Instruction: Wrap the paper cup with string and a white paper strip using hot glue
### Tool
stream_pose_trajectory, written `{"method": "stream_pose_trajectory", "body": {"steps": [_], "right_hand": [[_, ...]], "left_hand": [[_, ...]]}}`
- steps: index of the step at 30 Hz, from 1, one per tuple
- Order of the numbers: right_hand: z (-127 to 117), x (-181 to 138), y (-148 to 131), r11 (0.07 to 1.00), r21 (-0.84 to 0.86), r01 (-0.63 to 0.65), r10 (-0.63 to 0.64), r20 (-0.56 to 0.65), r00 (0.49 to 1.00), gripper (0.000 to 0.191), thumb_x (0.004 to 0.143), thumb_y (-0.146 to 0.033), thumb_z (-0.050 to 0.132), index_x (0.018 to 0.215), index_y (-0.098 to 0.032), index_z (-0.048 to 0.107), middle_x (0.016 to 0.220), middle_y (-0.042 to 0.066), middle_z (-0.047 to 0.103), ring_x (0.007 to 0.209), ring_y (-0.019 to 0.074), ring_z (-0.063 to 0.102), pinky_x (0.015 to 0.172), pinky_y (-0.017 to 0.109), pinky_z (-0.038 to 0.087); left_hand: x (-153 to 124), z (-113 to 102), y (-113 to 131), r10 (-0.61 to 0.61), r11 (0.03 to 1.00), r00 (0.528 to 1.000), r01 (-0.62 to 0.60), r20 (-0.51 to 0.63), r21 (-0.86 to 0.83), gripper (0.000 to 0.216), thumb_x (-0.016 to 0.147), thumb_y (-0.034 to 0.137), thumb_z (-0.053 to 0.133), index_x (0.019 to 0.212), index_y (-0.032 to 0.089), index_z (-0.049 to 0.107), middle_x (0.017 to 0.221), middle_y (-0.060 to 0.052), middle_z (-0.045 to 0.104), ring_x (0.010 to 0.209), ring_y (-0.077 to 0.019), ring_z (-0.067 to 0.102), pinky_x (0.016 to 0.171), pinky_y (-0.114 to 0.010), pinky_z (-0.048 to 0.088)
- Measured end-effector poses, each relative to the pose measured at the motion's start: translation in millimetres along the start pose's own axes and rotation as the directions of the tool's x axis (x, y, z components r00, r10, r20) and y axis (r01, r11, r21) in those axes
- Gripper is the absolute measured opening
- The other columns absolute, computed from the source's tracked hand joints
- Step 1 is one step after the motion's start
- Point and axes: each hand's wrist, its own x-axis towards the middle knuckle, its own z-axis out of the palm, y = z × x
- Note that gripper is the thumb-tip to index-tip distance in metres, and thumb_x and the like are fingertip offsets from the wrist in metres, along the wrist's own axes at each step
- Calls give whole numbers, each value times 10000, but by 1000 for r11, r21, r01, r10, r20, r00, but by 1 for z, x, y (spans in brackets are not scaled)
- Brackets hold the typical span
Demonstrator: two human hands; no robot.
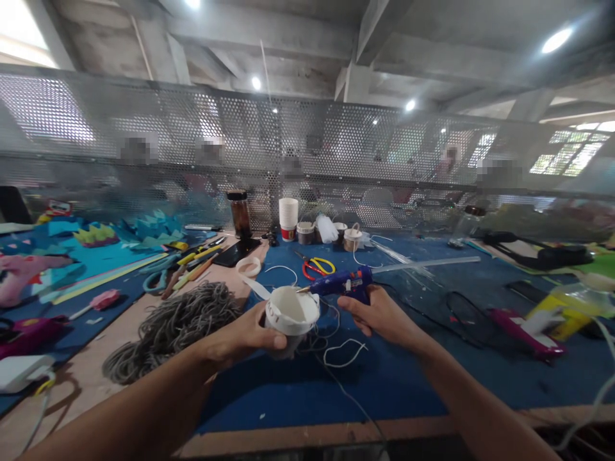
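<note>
My left hand [245, 334] is wrapped round a white paper cup [291, 317], whose open mouth tilts toward me. In my right hand [372, 314] is a blue hot glue gun [343, 282], with a long clear glue stick [427, 264] sticking out of its back. The gun's metal nozzle is at the cup's far rim; whether it touches cannot be made out. A strip of white tape [250, 272] runs from a small roll to just behind the cup. Thin white cord [344, 355] lies in loops beside and below the cup.
A heap of grey yarn [177, 326] lies left of the cup. Red-and-yellow scissors [317, 264] and a stack of paper cups [288, 218] are behind it. A dark jar [239, 214] stands by a phone [237, 252]. At right lies a magenta glue gun [528, 333]. Perforated metal panels [327, 147] close the back.
</note>
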Motion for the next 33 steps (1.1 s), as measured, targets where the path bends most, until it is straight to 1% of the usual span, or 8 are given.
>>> {"method": "stream_pose_trajectory", "body": {"steps": [3, 7, 13, 17, 19, 24, 30, 33], "right_hand": [[1, -1, 0, 1000, -27, 1, -2, -24, 1000, 433, 927, -533, 575, 651, -202, 543, 407, -66, 469, 410, 98, 465, 489, 241, 400], [1, -2, 0, 997, -74, -9, 5, -48, 999, 452, 920, -549, 577, 628, -206, 532, 419, -46, 492, 415, 112, 488, 496, 268, 418], [1, -3, -1, 993, -115, -38, 31, -66, 997, 479, 904, -549, 589, 577, -210, 498, 421, -33, 491, 414, 112, 484, 476, 270, 408], [0, -3, -1, 995, -94, -39, 34, -52, 998, 409, 895, -556, 607, 704, -199, 556, 437, -54, 487, 400, 100, 472, 444, 248, 386], [-1, -3, 0, 996, -82, -29, 25, -46, 999, 382, 895, -551, 613, 770, -192, 578, 450, -61, 488, 396, 94, 464, 431, 238, 377], [-3, -3, 0, 997, -71, -20, 18, -20, 1000, 401, 899, -554, 609, 726, -195, 559, 429, -69, 461, 385, 88, 439, 420, 229, 355], [-5, -2, -1, 1000, 14, 3, -3, -37, 999, 555, 921, -609, 548, 543, -210, 469, 383, -48, 444, 397, 90, 443, 494, 246, 395], [-5, -1, -2, 997, 76, 13, -7, -71, 997, 501, 917, -607, 558, 622, -204, 524, 392, -61, 453, 387, 89, 428, 483, 244, 374]], "left_hand": [[0, 1, 1, 6, 1000, 999, -6, -36, -11, 774, 656, 330, 832, 1348, 201, 513, 961, -75, 694, 771, -191, 617, 673, -295, 517], [1, 2, 3, 16, 1000, 999, -15, -50, 10, 748, 666, 333, 836, 1337, 183, 540, 921, -61, 687, 737, -172, 605, 656, -277, 495], [2, -2, 0, 30, 999, 995, -25, -99, 44, 746, 651, 332, 853, 1320, 165, 566, 954, -61, 685, 777, -159, 578, 650, -241, 460], [3, -4, -1, 26, 997, 991, -16, -129, 78, 728, 640, 325, 864, 1295, 158, 594, 1057, -76, 687, 893, -183, 585, 741, -255, 461], [4, -4, -1, 30, 996, 990, -19, -135, 82, 719, 634, 321, 868, 1283, 155, 604, 1043, -71, 693, 920, -193, 587, 784, -270, 458], [5, -2, 1, 32, 997, 993, -24, -114, 73, 666, 645, 321, 859, 1240, 140, 622, 851, -43, 682, 866, -200, 588, 761, -284, 459], [4, -3, 0, 16, 999, 995, -20, -94, -40, 697, 615, 371, 861, 1227, 144, 615, 938, -93, 687, 796, -200, 588, 675, -289, 488], [3, -4, -3, -13, 997, 999, 10, -43, -78, 673, 622, 388, 846, 1207, 143, 621, 930, -100, 681, 752, -193, 586, 639, -299, 510]]}}
